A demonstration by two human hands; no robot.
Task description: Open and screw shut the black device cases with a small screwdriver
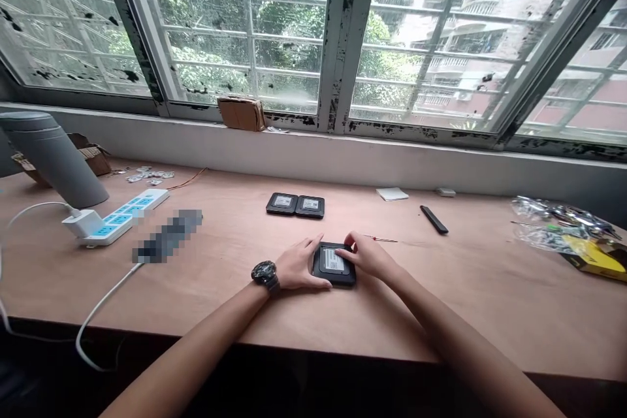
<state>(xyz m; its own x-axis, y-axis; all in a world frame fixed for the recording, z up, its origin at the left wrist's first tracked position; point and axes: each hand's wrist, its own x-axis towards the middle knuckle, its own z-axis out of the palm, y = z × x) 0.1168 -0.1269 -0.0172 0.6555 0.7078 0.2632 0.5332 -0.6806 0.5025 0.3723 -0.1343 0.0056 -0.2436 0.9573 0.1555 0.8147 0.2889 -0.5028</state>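
Note:
A flat black solid-state drive (335,261) with a white label lies on the table between my hands, seemingly in a slightly larger black tray (337,279). My left hand (297,266), wearing a black watch (265,274), spans the tray's left side, thumb by the near edge and fingers by the far corner. From the right, my right hand (365,256) has its thumb on the drive's top and its bent fingers at the right edge. Behind them, two similar black labelled drives (282,203) lie side by side. A thin red screwdriver (385,239) lies past my right hand.
On the left are a white power strip (125,215), a blurred-out object (169,236) with a white cable, and a leaning grey cylinder (59,160). A black bar (434,219), white paper (392,194), plastic bags (553,222) and a yellow box (595,258) lie right.

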